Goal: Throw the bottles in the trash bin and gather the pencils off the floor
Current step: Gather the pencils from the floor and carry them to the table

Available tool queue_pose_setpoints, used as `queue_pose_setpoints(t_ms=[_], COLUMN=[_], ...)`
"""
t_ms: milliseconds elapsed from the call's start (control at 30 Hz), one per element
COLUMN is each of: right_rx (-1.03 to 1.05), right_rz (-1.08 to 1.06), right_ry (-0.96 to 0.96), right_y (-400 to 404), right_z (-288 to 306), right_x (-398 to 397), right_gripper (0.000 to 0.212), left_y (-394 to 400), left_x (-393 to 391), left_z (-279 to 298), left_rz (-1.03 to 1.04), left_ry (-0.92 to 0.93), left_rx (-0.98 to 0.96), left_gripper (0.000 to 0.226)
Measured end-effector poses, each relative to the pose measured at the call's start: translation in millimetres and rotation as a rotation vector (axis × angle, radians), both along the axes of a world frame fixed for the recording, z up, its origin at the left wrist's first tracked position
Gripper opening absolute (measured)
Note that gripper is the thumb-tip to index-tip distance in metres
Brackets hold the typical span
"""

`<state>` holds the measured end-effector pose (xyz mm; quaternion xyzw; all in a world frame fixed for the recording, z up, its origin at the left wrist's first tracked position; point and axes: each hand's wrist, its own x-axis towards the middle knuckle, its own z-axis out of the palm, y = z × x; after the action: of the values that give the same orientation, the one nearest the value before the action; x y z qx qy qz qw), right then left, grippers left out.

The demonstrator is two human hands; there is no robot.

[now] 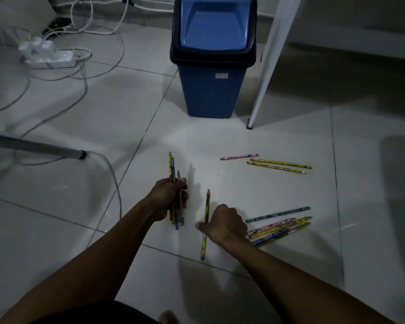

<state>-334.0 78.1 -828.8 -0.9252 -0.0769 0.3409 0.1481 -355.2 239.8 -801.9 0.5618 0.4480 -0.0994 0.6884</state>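
Observation:
My left hand [167, 197] grips a bundle of several pencils [172, 167], held upright over the white tiled floor. My right hand [223, 224] pinches a single yellow-green pencil [207, 202] that points away from me. Just right of that hand several pencils [278, 224] lie in a loose pile on the floor. Farther off lie a pink pencil [240, 157] and two yellow pencils [279, 165]. The blue trash bin [212, 90] with a black rim and a blue swing lid stands beyond them. No bottles are in view.
A white table leg [267, 73] slants down right of the bin. A grey metal leg [40, 148] lies at the left. A white power strip [48, 56] and loose cables [84, 94] spread over the floor at the back left.

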Motion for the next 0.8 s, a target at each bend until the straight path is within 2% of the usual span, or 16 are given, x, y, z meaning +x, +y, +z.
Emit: queue_pose_setpoints(t_ms=[133, 300, 467, 633, 700, 800], right_rx=[0.000, 0.039, 0.319, 0.495, 0.555, 0.676], right_rz=[-0.015, -0.071, -0.153, -0.170, -0.195, -0.231], right_ry=[0.021, 0.043, 0.096, 0.150, 0.186, 0.238], right_y=[1.1, 2.1, 4.2, 6.8, 5.4, -3.2], right_z=[1.0, 6.0, 5.7, 11.4, 13.0, 20.0], right_x=[-3.3, -0.9, 4.7, 9.7, 13.4, 23.9], right_gripper=[0.048, 0.041, 0.037, 0.025, 0.019, 0.029], left_y=[1.7, -2.5, -4.8, -11.2, -13.7, -12.8], left_x=[1.0, 1.7, 2.3, 7.8, 12.5, 26.3], left_z=[-2.8, -2.1, -0.8, 3.4, 5.8, 14.8], left_rz=[0.008, -0.096, -0.179, -0.295, -0.316, -0.336], left_ry=[0.022, 0.118, 0.103, 0.031, 0.032, 0.032], left_rx=[-0.091, -0.024, 0.024, 0.012, 0.033, 0.135], left_gripper=[0.018, 0.013, 0.032, 0.025, 0.031, 0.028])
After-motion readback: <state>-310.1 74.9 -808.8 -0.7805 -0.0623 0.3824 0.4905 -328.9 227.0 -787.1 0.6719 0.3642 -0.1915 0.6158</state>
